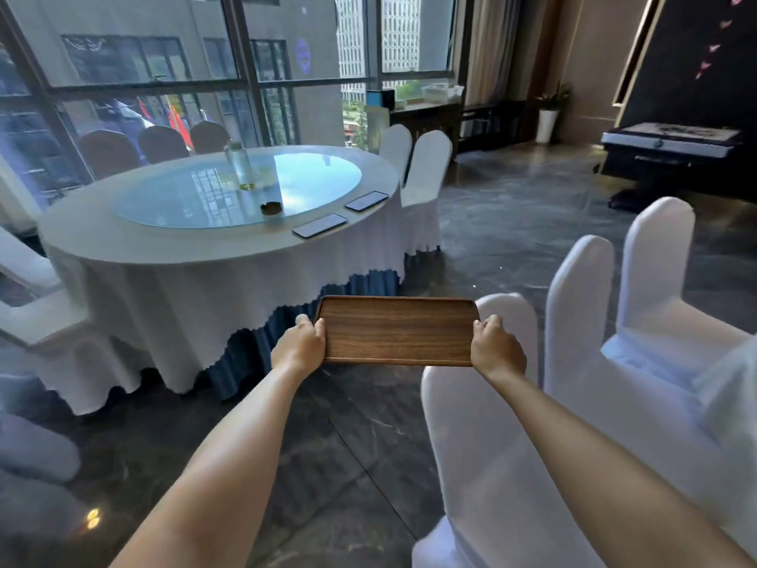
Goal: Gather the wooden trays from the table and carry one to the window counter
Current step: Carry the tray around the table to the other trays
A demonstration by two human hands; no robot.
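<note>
Daylit room, backlit by the windows (172, 71), seen through a wide-angle lens.

Sky glare is reflected off the glass turntable (241, 190) and the dark polished floor (504, 223); the right wall is left dim. Straight lines are bent towards the edges, and the chair covers (639, 334) nearest the frame's border are softened and slightly blurred.

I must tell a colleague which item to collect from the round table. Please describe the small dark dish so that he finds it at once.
Start at the round table with the white cloth, by the window. On its glass turntable, near the edge facing the camera, sits the small dark dish. It is round and low, unlike the two flat dark slabs lying to its right.
</note>
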